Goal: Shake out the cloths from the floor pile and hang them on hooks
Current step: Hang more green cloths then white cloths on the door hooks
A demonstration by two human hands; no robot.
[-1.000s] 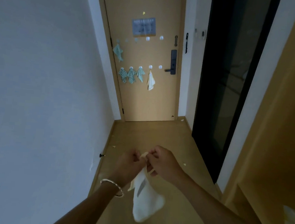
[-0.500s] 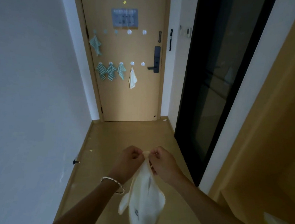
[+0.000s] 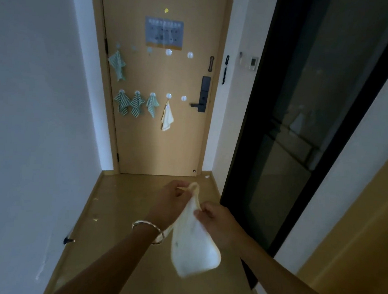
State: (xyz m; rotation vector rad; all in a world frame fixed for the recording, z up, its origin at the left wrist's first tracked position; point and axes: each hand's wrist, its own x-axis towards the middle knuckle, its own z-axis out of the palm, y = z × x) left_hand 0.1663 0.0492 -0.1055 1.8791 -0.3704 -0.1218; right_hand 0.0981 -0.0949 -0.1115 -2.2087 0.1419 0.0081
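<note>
Pinching cream cloth (image 3: 193, 247) | left hand (image 3: 169, 201) at top | right hand (image 3: 217, 221) at edge | door notice (image 3: 163, 32) unreadable

Narrow entry hall, probably in a flat.
Wooden door (image 3: 160, 148) with a handle lock (image 3: 204, 93), stick-on hooks (image 3: 183, 98), wooden floor (image 3: 122, 201).
</note>
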